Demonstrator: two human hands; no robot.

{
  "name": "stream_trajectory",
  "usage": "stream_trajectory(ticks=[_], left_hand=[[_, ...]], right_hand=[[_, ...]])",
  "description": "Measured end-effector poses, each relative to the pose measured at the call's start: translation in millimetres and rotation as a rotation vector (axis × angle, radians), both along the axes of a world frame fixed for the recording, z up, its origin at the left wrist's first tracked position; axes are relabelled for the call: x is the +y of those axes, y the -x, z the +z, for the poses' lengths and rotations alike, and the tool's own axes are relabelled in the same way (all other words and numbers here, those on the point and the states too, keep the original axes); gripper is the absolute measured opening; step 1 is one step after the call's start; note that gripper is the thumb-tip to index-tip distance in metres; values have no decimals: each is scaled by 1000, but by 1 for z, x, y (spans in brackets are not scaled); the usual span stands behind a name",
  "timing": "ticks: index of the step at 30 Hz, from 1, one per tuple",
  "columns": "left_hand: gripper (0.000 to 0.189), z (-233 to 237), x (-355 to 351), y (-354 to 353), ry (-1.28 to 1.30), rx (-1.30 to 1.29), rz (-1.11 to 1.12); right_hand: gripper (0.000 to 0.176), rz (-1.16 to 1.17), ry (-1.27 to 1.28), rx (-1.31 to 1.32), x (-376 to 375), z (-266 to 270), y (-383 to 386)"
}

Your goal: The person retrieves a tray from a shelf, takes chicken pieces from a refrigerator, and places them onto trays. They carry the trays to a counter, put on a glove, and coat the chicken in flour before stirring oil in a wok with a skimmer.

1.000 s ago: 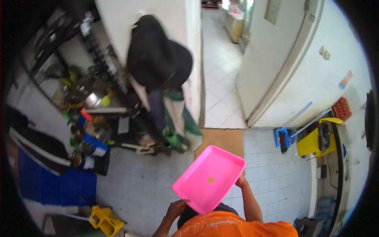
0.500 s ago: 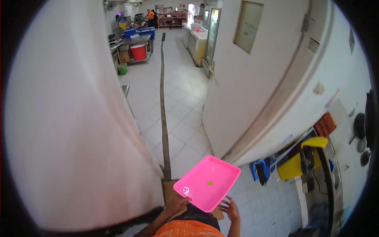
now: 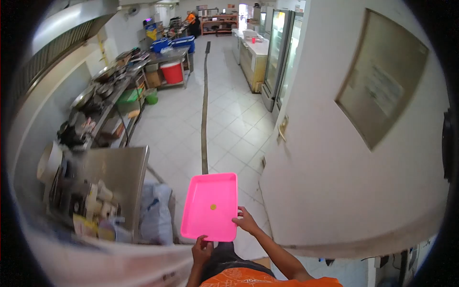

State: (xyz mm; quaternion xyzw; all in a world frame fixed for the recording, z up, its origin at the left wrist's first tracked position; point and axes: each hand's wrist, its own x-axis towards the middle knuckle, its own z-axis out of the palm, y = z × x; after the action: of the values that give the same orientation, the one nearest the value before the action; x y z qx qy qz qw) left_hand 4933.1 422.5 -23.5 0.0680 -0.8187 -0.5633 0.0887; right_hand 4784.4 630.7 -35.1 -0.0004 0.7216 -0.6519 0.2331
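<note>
A bright pink rectangular tray (image 3: 224, 189) is held out in front of my body, over the tiled floor. A small round yellowish spot (image 3: 213, 207) shows near the middle of its bottom. My left hand (image 3: 202, 251) grips the near edge, its fingertips over the rim. At the tray's right side, my right hand (image 3: 245, 221) is closed on the rim, with part of the fingers hidden under the tray.
A white door (image 3: 330, 191) with a handle stands open on the right. To the left are a steel table (image 3: 138, 165) with utensils, and a plastic bag (image 3: 155, 210). A long dark strip (image 3: 204, 119) runs along the floor. Far back, a person (image 3: 192, 23) in orange stands near shelves.
I have moved forward through the doorway, and the left-side tables have come into view. The tray has swung left and straightened. My right hand has closed on the tray's right rim.
</note>
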Motion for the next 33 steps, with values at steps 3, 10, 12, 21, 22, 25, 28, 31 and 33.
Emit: stream_trajectory(ticks=[3, 10, 12, 21, 22, 25, 28, 31, 33], left_hand=[[49, -23, -17, 124, -339, 100, 61], [60, 30, -33, 419, -582, -98, 88], [56, 31, -39, 502, -645, -226, -8], [35, 2, -57, 794, -948, -644, -33], [35, 2, -62, 819, -996, -670, 15], [29, 21, -92, 890, -1095, -621, 91], [24, 16, -109, 1016, -1220, -520, 136], [27, -4, -125, 1127, -1323, -425, 197], [28, 0, -121, 1213, -1298, -423, 181]], right_hand=[[65, -144, 108, -29, -9, 1, 84], [64, -504, 283, -49, -5, 42, 269], [65, -520, 320, -24, 7, 51, 329], [66, -340, 231, 14, 14, 16, 650], [66, -241, 210, 26, 11, 16, 691], [67, -72, 40, 136, -18, 75, 809], [65, 51, 75, 211, -57, 91, 954], [60, 70, 85, 226, -76, 78, 1064], [58, 14, 147, 188, -79, 49, 1135]])
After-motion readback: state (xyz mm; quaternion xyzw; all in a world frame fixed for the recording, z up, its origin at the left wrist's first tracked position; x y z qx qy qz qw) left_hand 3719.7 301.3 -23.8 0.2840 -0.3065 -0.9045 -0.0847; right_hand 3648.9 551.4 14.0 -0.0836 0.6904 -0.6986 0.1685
